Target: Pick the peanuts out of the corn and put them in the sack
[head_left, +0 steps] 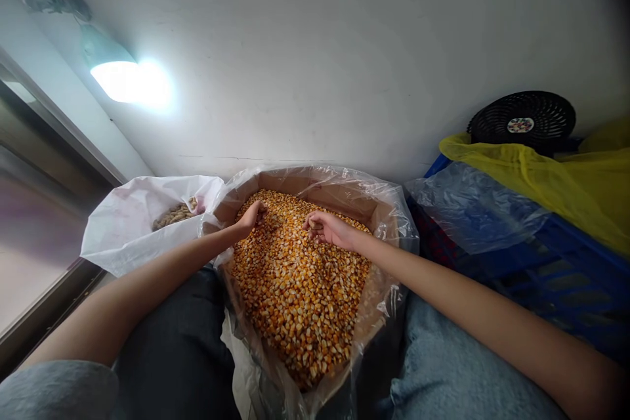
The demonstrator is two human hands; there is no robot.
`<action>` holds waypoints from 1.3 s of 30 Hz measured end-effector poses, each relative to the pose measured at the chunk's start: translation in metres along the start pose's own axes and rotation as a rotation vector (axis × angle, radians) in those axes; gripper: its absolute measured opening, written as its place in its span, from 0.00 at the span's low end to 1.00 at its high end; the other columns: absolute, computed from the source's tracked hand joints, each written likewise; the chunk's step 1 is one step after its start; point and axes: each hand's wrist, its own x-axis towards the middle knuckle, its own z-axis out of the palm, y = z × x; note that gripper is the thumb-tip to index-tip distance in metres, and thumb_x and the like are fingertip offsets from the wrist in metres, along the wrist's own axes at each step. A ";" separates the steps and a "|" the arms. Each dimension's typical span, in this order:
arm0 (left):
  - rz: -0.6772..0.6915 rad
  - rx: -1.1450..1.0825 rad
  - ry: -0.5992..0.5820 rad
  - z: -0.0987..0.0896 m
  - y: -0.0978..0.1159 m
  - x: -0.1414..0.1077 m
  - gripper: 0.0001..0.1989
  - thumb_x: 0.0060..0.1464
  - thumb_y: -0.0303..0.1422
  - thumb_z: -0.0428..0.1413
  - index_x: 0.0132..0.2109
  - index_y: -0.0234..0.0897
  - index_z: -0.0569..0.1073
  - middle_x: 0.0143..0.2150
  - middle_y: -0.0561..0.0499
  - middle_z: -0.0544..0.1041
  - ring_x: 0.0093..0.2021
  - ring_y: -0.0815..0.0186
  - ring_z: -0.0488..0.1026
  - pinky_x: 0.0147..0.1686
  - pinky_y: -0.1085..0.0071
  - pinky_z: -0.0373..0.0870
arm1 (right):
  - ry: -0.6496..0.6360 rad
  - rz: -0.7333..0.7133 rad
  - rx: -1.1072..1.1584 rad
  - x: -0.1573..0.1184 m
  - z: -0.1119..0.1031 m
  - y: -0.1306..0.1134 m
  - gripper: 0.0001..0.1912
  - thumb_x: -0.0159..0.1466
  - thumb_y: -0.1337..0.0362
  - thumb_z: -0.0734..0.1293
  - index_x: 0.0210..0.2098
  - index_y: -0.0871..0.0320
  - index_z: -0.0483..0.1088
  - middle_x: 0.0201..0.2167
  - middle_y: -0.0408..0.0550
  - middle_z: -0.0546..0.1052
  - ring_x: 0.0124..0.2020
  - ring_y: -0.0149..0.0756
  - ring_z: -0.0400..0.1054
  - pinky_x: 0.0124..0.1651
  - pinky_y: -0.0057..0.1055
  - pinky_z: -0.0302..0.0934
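A plastic-lined cardboard box between my legs is filled with loose yellow-orange corn kernels. Over the far left part of the heap, my left hand has its fingers curled; what they hold, if anything, is hidden. My right hand hovers just above or touches the kernels right of the middle, palm turned partly up. Its fingers are bent together around something small and pale that is too small to name. Left of the box stands a white sack holding tan pieces that look like unshelled peanuts.
At right stands a blue plastic crate with clear plastic film and yellow netting over it. A black fan sits behind. A lit lamp hangs on the wall at upper left. A metal-framed edge runs along the left.
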 end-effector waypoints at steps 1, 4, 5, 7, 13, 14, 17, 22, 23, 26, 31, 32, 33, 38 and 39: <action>-0.004 0.005 -0.014 0.000 0.000 0.000 0.14 0.48 0.38 0.38 0.21 0.36 0.55 0.15 0.57 0.53 0.15 0.74 0.51 0.14 0.76 0.48 | 0.000 0.008 0.066 0.000 0.000 -0.001 0.06 0.52 0.63 0.56 0.26 0.59 0.60 0.27 0.43 0.67 0.21 0.25 0.61 0.21 0.23 0.54; 0.046 0.204 -0.023 -0.001 0.000 -0.002 0.17 0.46 0.43 0.44 0.19 0.36 0.56 0.15 0.57 0.53 0.15 0.75 0.50 0.16 0.75 0.45 | 0.014 0.058 0.065 0.001 -0.001 -0.001 0.12 0.54 0.58 0.55 0.23 0.60 0.59 0.22 0.41 0.64 0.17 0.23 0.57 0.16 0.21 0.47; 0.084 0.356 -0.021 0.000 0.000 -0.003 0.18 0.45 0.44 0.46 0.18 0.35 0.57 0.14 0.57 0.54 0.16 0.74 0.50 0.17 0.75 0.45 | 0.030 0.071 0.013 0.001 0.000 0.001 0.13 0.54 0.56 0.56 0.22 0.60 0.58 0.19 0.40 0.62 0.15 0.22 0.55 0.14 0.20 0.44; 0.178 0.717 -0.050 0.001 -0.001 -0.004 0.19 0.44 0.45 0.47 0.18 0.35 0.61 0.15 0.55 0.57 0.17 0.73 0.54 0.19 0.74 0.46 | 0.051 0.084 -0.108 0.002 0.002 0.005 0.15 0.53 0.54 0.58 0.20 0.60 0.57 0.17 0.38 0.60 0.13 0.20 0.51 0.13 0.19 0.39; 0.453 1.385 -0.252 -0.003 0.005 -0.007 0.14 0.49 0.42 0.44 0.35 0.42 0.71 0.34 0.51 0.71 0.30 0.67 0.66 0.23 0.75 0.51 | 0.044 0.109 -0.254 0.002 0.008 0.014 0.16 0.52 0.54 0.60 0.19 0.60 0.57 0.15 0.37 0.59 0.13 0.20 0.49 0.14 0.19 0.40; 0.481 1.445 -0.281 -0.004 0.007 -0.008 0.14 0.49 0.42 0.44 0.36 0.43 0.71 0.35 0.51 0.71 0.31 0.67 0.67 0.23 0.75 0.51 | 0.050 0.110 -0.260 0.002 0.008 0.013 0.16 0.52 0.54 0.60 0.19 0.60 0.57 0.15 0.37 0.58 0.13 0.20 0.50 0.14 0.19 0.40; 0.507 1.571 -0.343 -0.006 0.008 -0.010 0.14 0.50 0.41 0.44 0.41 0.45 0.69 0.37 0.51 0.71 0.31 0.67 0.68 0.23 0.76 0.54 | 0.067 0.105 -0.273 0.002 0.007 0.012 0.16 0.53 0.54 0.59 0.19 0.60 0.58 0.15 0.37 0.58 0.13 0.20 0.50 0.14 0.19 0.41; 0.419 1.615 -0.313 -0.002 0.001 -0.011 0.13 0.50 0.36 0.44 0.40 0.41 0.68 0.38 0.49 0.71 0.32 0.65 0.68 0.25 0.75 0.58 | 0.079 0.109 -0.308 0.004 0.005 0.015 0.15 0.53 0.55 0.60 0.20 0.61 0.59 0.16 0.38 0.60 0.13 0.20 0.51 0.14 0.19 0.43; 0.397 1.567 -0.296 -0.001 -0.001 -0.011 0.12 0.49 0.36 0.44 0.39 0.40 0.69 0.37 0.49 0.71 0.32 0.65 0.68 0.26 0.75 0.58 | 0.083 0.109 -0.300 0.004 0.004 0.016 0.15 0.53 0.55 0.60 0.20 0.61 0.59 0.17 0.38 0.61 0.13 0.20 0.51 0.14 0.19 0.43; 0.318 1.301 -0.204 0.001 -0.003 -0.009 0.11 0.45 0.37 0.49 0.37 0.40 0.69 0.31 0.51 0.71 0.29 0.66 0.67 0.25 0.76 0.57 | 0.099 0.117 -0.230 0.006 0.003 0.017 0.14 0.54 0.55 0.59 0.21 0.61 0.60 0.18 0.39 0.62 0.13 0.20 0.52 0.14 0.18 0.44; 0.118 0.632 -0.073 0.005 0.002 -0.008 0.06 0.43 0.32 0.48 0.31 0.37 0.67 0.19 0.56 0.63 0.18 0.73 0.59 0.18 0.77 0.52 | 0.151 0.131 -0.098 0.008 -0.005 0.015 0.11 0.55 0.58 0.60 0.25 0.60 0.64 0.18 0.40 0.65 0.14 0.21 0.56 0.15 0.18 0.50; 0.056 0.475 -0.108 0.006 0.003 -0.009 0.05 0.43 0.32 0.47 0.29 0.37 0.65 0.18 0.57 0.60 0.16 0.74 0.56 0.16 0.77 0.50 | 0.155 0.139 -0.075 0.008 -0.006 0.014 0.11 0.55 0.58 0.59 0.26 0.60 0.64 0.18 0.41 0.66 0.15 0.21 0.57 0.15 0.18 0.52; -0.008 0.322 -0.159 0.007 0.004 -0.010 0.04 0.43 0.31 0.47 0.28 0.36 0.64 0.17 0.58 0.57 0.14 0.75 0.52 0.14 0.78 0.48 | 0.156 0.152 -0.052 0.007 -0.007 0.014 0.11 0.56 0.58 0.59 0.27 0.61 0.65 0.19 0.42 0.67 0.16 0.22 0.59 0.16 0.19 0.54; -0.219 -0.209 -0.345 0.008 0.006 -0.010 0.03 0.41 0.30 0.47 0.27 0.36 0.62 0.15 0.58 0.53 0.12 0.76 0.50 0.11 0.79 0.47 | 0.145 0.188 0.022 0.003 -0.006 0.009 0.12 0.57 0.58 0.57 0.29 0.61 0.64 0.26 0.47 0.71 0.20 0.25 0.65 0.22 0.22 0.61; -0.249 -0.265 -0.363 0.007 0.006 -0.009 0.04 0.40 0.29 0.47 0.28 0.35 0.62 0.16 0.58 0.55 0.13 0.75 0.52 0.11 0.79 0.49 | 0.138 0.183 0.034 0.003 -0.005 0.008 0.12 0.57 0.58 0.57 0.29 0.62 0.64 0.26 0.47 0.71 0.21 0.26 0.66 0.24 0.23 0.62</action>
